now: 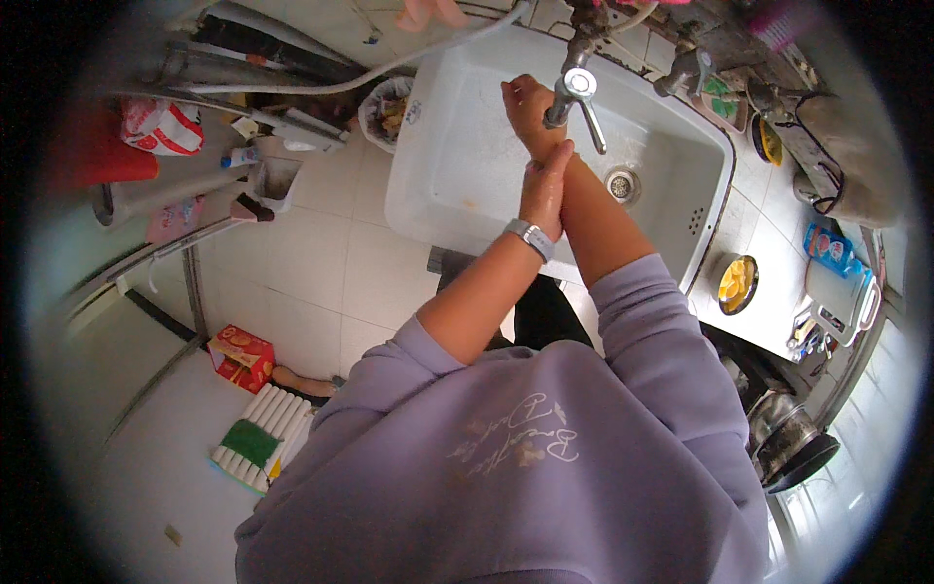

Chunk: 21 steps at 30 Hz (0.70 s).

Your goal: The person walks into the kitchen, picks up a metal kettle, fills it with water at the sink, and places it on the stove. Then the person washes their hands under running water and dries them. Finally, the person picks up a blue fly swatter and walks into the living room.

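My left hand, with a grey-banded watch at its wrist, is wrapped around my right forearm just below the wrist. My right hand extends over the white sink basin, close to the spout of a metal tap with a lever handle. Its fingers look loosely bent, and I see nothing held in it; how far they are closed is unclear. Skin on both hands looks wet. A round metal drain lies in the basin, right of my forearms. Both sleeves of the purple sweatshirt are pushed up.
On the counter at right are a bowl of yellow pieces, a blue bottle and a white cutting board. Metal pots stand lower right. A lined bin is left of the sink; a red box sits lower left.
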Tool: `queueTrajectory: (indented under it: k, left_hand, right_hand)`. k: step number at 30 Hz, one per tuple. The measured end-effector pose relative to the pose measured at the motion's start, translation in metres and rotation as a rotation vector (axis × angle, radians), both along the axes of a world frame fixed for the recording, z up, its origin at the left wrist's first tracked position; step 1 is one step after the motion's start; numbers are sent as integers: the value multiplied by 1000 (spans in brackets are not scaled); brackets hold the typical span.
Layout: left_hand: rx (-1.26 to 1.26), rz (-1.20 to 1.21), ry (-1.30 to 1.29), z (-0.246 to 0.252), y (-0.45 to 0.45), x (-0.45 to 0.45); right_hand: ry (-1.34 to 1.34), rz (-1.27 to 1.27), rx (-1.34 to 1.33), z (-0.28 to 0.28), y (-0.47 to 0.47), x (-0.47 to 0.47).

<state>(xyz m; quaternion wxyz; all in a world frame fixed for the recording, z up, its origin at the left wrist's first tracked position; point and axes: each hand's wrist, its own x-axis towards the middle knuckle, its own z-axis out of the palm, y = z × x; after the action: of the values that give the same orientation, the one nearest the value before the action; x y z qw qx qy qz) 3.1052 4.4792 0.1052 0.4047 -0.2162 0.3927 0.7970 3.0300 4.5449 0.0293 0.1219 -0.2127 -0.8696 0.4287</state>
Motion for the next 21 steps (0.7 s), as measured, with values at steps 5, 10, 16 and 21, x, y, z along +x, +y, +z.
queueTrajectory:
  k: [5,10,16,21]
  left_hand:
    - [273,-58,-282,-1,-12,-12]
    - [609,139,-419,-17,-15,2]
    - [491,-45,-443,-34,-17,-1]
    - [70,-32,-405,-7,-7,13]
  right_hand:
    - [43,-501,-1128,-7,-5,6]
    - [282,-682,-1971,-2,-15,12]
    - [56,-602,-710,3,-18,22]
    - [-4,-246,-105,-4,-5,23]
